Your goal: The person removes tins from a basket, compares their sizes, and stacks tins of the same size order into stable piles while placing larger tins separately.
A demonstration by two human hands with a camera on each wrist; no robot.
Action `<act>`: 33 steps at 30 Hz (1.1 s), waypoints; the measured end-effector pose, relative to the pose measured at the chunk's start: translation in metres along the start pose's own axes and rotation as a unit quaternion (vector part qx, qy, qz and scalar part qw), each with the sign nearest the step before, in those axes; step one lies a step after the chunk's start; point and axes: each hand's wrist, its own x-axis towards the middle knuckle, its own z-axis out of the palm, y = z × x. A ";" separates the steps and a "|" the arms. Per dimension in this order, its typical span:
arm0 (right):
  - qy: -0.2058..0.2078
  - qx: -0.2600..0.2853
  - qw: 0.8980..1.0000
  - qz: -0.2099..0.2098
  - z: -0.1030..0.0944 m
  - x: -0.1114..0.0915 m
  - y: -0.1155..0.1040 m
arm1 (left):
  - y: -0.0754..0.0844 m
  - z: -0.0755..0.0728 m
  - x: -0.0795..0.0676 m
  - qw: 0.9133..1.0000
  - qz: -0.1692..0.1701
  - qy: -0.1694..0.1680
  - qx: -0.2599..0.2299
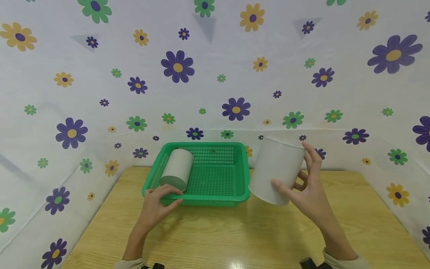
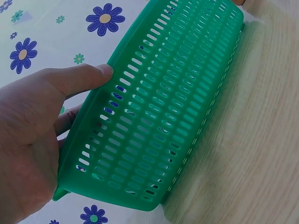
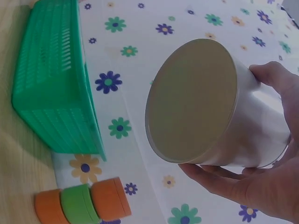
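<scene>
A green plastic basket (image 1: 213,198) with slotted walls stands on the table, its near left rim held by my left hand (image 1: 157,204). In the left wrist view the thumb (image 2: 91,77) lies on the outer side of the rim and the other fingers go behind it. Inside the basket, a white cylinder (image 1: 178,166) lies on its side along the left wall. To the right of the basket, my right hand (image 1: 310,194) grips a larger white cylindrical canister (image 1: 278,170), tilted and raised above the table. Its flat end (image 3: 191,100) faces the right wrist camera.
Orange and green cup-like pieces (image 3: 80,200) stand stacked on the table in the right wrist view; the head view does not show them. Beneath everything is a wood-grain table (image 1: 201,231). A white flowered sheet (image 1: 215,74) hangs behind and at both sides.
</scene>
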 end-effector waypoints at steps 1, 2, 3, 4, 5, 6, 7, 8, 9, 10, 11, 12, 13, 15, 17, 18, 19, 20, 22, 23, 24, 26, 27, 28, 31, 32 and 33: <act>0.005 -0.003 1.000 0.000 -0.003 -0.001 0.000 | 0.000 0.000 0.000 1.000 0.001 -0.001 0.000; 0.011 -0.007 1.000 0.001 -0.006 -0.001 0.000 | 0.001 0.000 0.000 1.000 0.001 -0.002 0.000; 0.017 -0.012 1.000 0.004 -0.009 -0.002 0.001 | 0.001 0.001 0.000 1.000 0.001 -0.003 -0.001; 0.021 -0.014 1.000 0.002 -0.012 -0.002 0.001 | 0.001 0.001 0.000 1.000 0.001 -0.003 -0.002; 0.028 -0.016 0.999 0.004 -0.014 -0.001 0.001 | 0.001 0.001 -0.001 1.000 0.001 -0.004 -0.003; 0.033 -0.019 0.999 0.008 -0.017 -0.002 0.001 | 0.000 0.001 -0.001 1.000 0.001 -0.004 -0.003; 0.039 -0.022 0.999 0.009 -0.019 -0.002 0.002 | 0.000 0.001 -0.001 1.000 0.001 -0.005 -0.004; 0.043 -0.024 0.999 0.012 -0.021 -0.002 0.003 | 0.000 0.001 -0.001 1.000 0.000 -0.006 -0.004; 0.047 -0.024 0.999 0.014 -0.023 -0.002 0.004 | 0.000 0.000 -0.001 1.000 -0.001 -0.006 -0.004; 0.050 -0.020 0.998 0.016 -0.025 -0.002 0.005 | 0.000 0.000 -0.001 1.000 -0.001 -0.006 -0.003; 0.054 -0.018 0.998 0.021 -0.027 -0.002 0.006 | 0.000 0.000 -0.001 1.000 -0.002 -0.005 -0.002; 0.056 -0.017 0.998 0.022 -0.029 -0.002 0.007 | 0.000 0.000 -0.002 1.000 -0.002 -0.005 -0.001; 0.058 -0.014 0.998 0.021 -0.031 -0.002 0.008 | -0.001 0.000 -0.002 1.000 -0.003 -0.004 -0.001; 0.064 -0.005 0.998 0.020 -0.035 -0.001 0.010 | 0.000 0.000 -0.001 1.000 -0.001 -0.003 -0.003; 0.072 -0.001 0.997 0.016 -0.038 -0.001 0.011 | 0.000 0.000 -0.001 1.000 0.001 -0.003 -0.005; 0.075 -0.005 0.997 0.013 -0.039 0.000 0.012 | 0.000 -0.001 0.000 1.000 0.003 -0.003 -0.006; 0.080 -0.005 0.997 0.012 -0.041 0.000 0.012 | 0.000 0.000 0.000 1.000 0.005 -0.003 -0.008; 0.086 -0.006 0.996 0.014 -0.043 0.000 0.013 | 0.001 0.000 0.000 1.000 0.006 -0.003 -0.009; 0.099 -0.011 0.995 0.020 -0.047 0.000 0.013 | 0.001 -0.001 0.000 1.000 0.007 -0.001 -0.010; 0.105 -0.014 0.994 0.024 -0.048 0.001 0.014 | 0.000 -0.001 0.000 1.000 0.007 0.000 -0.010; 0.111 -0.022 0.993 0.027 -0.050 0.001 0.014 | 0.000 -0.001 0.000 1.000 0.007 0.001 -0.010; 0.123 -0.034 0.991 0.037 -0.053 0.002 0.016 | 0.000 -0.002 0.001 1.000 0.006 0.002 -0.009; 0.127 -0.042 0.990 0.041 -0.054 0.002 0.016 | 0.000 -0.002 0.000 1.000 0.006 0.001 -0.010; 0.130 -0.052 0.989 0.044 -0.056 0.001 0.018 | -0.001 -0.002 0.000 1.000 0.007 0.000 -0.010; 0.137 -0.074 0.986 0.054 -0.060 0.000 0.022 | -0.001 -0.001 0.000 1.000 0.007 -0.003 -0.010; 0.138 -0.079 0.986 0.056 -0.061 -0.001 0.023 | -0.001 -0.001 0.000 1.000 0.007 -0.005 -0.011; 0.140 -0.084 0.985 0.058 -0.062 -0.001 0.025 | -0.001 0.000 0.000 1.000 0.007 -0.005 -0.011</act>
